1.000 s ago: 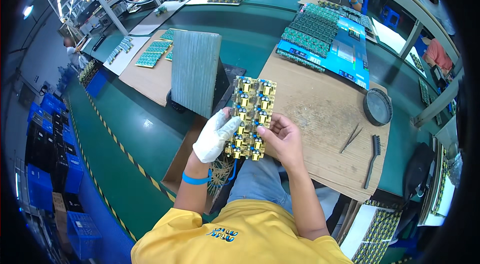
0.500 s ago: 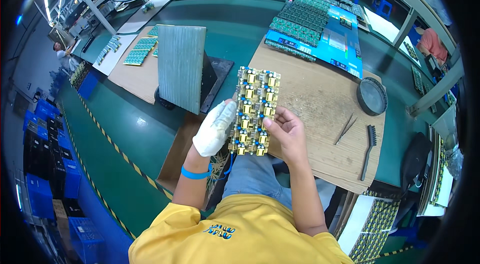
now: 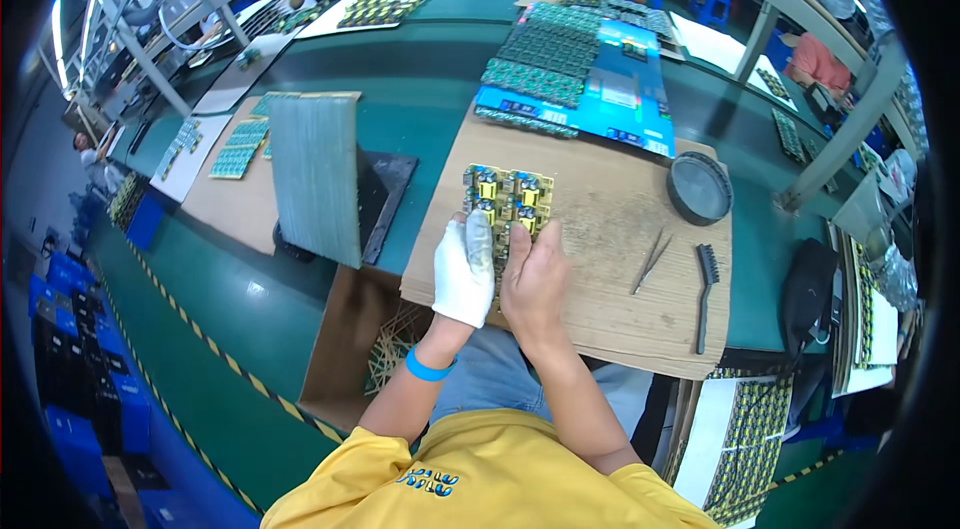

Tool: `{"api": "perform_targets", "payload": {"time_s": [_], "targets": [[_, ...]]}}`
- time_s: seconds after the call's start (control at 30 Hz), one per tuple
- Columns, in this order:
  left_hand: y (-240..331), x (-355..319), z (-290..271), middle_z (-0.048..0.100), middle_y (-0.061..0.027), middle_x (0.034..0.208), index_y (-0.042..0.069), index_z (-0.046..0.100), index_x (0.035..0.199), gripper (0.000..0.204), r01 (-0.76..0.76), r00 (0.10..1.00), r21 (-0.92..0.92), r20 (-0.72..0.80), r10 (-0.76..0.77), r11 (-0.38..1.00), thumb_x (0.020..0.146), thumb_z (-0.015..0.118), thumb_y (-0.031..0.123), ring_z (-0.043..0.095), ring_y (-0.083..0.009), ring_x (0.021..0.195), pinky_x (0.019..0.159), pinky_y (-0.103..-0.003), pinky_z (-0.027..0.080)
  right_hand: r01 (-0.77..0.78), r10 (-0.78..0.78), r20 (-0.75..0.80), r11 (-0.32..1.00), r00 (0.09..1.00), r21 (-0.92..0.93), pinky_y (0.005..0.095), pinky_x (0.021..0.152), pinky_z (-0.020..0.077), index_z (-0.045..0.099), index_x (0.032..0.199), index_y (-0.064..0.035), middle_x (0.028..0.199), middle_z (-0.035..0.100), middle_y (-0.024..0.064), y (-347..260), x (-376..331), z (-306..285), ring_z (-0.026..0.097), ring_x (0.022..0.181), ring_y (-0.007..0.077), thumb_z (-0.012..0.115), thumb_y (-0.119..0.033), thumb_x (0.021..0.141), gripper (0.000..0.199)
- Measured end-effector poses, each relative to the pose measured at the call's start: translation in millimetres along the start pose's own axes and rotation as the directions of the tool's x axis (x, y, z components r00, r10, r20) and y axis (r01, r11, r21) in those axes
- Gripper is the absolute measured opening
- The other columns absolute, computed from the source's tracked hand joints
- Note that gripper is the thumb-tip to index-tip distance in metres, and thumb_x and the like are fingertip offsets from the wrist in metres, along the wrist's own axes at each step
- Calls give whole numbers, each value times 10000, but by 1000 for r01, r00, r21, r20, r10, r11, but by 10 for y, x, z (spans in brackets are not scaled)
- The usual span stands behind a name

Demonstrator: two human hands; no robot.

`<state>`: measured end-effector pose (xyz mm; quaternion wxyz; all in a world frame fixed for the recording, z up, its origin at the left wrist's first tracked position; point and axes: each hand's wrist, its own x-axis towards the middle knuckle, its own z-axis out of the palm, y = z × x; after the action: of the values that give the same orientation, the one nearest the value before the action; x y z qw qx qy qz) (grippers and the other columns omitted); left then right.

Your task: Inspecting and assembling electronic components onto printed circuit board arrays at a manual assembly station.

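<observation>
Nearest me, my left hand (image 3: 463,269), in a white glove, and my bare right hand (image 3: 537,276) sit side by side, both closed around the near end of a circuit board panel (image 3: 505,197). The panel sticks out away from me, over the cardboard sheet (image 3: 600,259) that covers this part of the desk (image 3: 430,109). I judge the panel light and stiff but fragile: it is crowded with small yellow and dark parts, so I would keep my fingers on its bare edges and near end, not on the parts, and avoid flexing it more than needed.

Just right of my hands lie tweezers (image 3: 650,261) and a dark brush (image 3: 705,297), both flat on the cardboard. Farther right and farther off sits a round dark dish (image 3: 699,188). To the left, a grey ribbed block (image 3: 317,177) stands upright on a dark tray (image 3: 385,199). Beyond, green boards (image 3: 560,54) lie in rows on a blue mat (image 3: 625,104). At the far side, other people work at the same desk.
</observation>
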<state>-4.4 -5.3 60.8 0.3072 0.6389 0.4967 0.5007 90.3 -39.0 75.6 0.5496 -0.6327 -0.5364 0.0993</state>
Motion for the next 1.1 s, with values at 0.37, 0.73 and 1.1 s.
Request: {"api": "perform_targets", "payload": {"time_s": [0.37,0.73,1.1], "targets": [[-174,1111,268,652,-73,810,59,659,1028,444,639,680,-647,728,86,416,1084,483,464,647,-201,743,659,-362,524,-409,379,165,770,911,490,389,541,496,516,977,-37,736,638,97,266,849,-707,643,640,254,386,-385,1122,398],[-209,1412,565,647,-32,964,62,594,1173,258,685,640,-545,767,-42,483,1075,546,296,645,-161,822,735,-329,551,-145,204,235,958,950,-247,426,683,603,518,1215,-19,992,696,207,1253,3027,-1084,730,872,322,490,-223,1078,247],[-251,1479,581,674,-117,1003,19,547,1242,341,777,482,-399,875,-52,487,1042,564,295,682,-211,875,752,-335,552,600,-405,493,196,770,-775,523,904,518,615,1284,-65,1122,608,168,3830,5555,-834,625,1064,383,580,-335,1015,383]]}}
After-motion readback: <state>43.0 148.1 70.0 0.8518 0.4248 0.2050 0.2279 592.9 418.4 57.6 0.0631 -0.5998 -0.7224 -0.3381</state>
